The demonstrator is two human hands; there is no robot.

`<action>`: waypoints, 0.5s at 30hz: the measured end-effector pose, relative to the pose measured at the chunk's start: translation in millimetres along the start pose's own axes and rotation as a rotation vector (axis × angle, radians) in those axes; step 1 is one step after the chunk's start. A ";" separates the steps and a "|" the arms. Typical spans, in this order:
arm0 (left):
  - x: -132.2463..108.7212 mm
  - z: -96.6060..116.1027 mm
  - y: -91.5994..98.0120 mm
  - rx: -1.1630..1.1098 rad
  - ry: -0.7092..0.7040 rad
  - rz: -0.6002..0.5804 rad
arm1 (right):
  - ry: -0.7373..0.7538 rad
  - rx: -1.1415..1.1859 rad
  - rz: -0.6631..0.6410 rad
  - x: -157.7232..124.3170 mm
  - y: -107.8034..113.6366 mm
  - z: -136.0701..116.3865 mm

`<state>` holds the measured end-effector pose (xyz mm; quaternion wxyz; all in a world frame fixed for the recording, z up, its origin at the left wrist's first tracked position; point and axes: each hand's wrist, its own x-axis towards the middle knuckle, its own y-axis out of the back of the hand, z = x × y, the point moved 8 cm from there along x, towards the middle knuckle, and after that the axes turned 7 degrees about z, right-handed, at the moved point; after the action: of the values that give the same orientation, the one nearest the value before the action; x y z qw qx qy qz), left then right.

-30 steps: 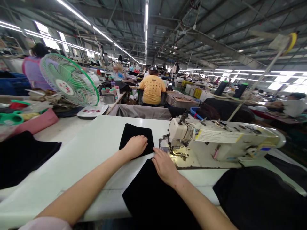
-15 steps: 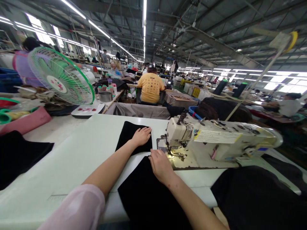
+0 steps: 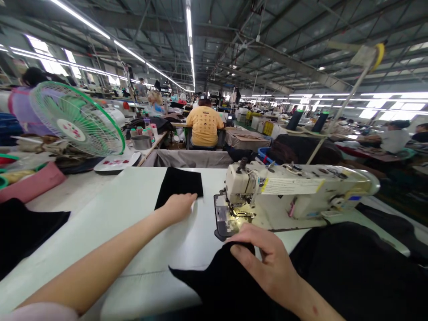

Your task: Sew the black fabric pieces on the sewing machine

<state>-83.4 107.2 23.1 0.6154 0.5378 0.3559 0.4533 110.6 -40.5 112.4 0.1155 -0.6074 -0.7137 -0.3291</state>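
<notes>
A small black fabric piece lies flat on the pale worktable, left of the sewing machine. My left hand is at its near edge, fingers closed on the corner; the fingertips are partly hidden. Between the thumb and fingers of my right hand is the top edge of a larger black fabric panel. This panel is bunched and lifted near the table's front edge, just before the lit needle area. Its lower part runs out of view.
More black fabric lies to the right, and another black piece at the left. A green-rimmed fan stands back left, near a metal pot. Ahead sits a person in a yellow shirt. A thread stand rises behind the machine.
My right hand has come nearer and rightward, drawing the larger panel away from the small piece. My left hand has slid from the small piece's top to its near edge. The view shifted slightly.
</notes>
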 end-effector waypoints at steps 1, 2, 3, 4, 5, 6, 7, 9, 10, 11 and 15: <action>6.1 -0.4 8.7 -0.030 0.008 0.032 | 0.050 -0.008 0.017 -0.2 3.3 -9.2; 9.4 3.1 17.9 -0.058 0.000 0.057 | 0.096 -0.022 0.042 -0.1 6.7 -16.5; 8.9 11.8 25.5 -0.129 -0.036 0.053 | 0.131 -0.041 0.080 0.6 10.6 -21.8; 3.8 25.7 31.0 -0.265 -0.099 0.012 | 0.152 -0.064 0.130 1.7 15.3 -24.9; -6.5 44.3 35.1 -0.462 -0.185 -0.068 | 0.160 -0.091 0.187 3.3 20.7 -26.5; -21.6 65.3 39.4 -0.692 -0.282 -0.178 | 0.157 -0.119 0.253 4.9 27.1 -27.3; -39.3 84.9 44.0 -0.912 -0.359 -0.299 | 0.150 -0.147 0.321 6.3 34.2 -28.0; -69.7 108.6 49.8 -1.165 -0.383 -0.454 | 0.133 -0.195 0.438 8.3 48.7 -30.8; -77.9 110.8 49.3 -1.167 -0.327 -0.447 | 0.128 -0.209 0.476 9.1 55.5 -33.0; -81.9 107.9 47.9 -1.131 -0.247 -0.404 | 0.126 -0.213 0.499 10.1 61.9 -35.6; -74.0 72.7 54.7 -0.974 0.054 -0.160 | 0.033 -0.199 0.378 22.1 77.2 -30.5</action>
<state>-50.5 13.5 85.6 0.8187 0.1466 0.1587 0.5320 171.0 -38.2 173.4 0.1264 -0.7333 -0.5490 -0.3806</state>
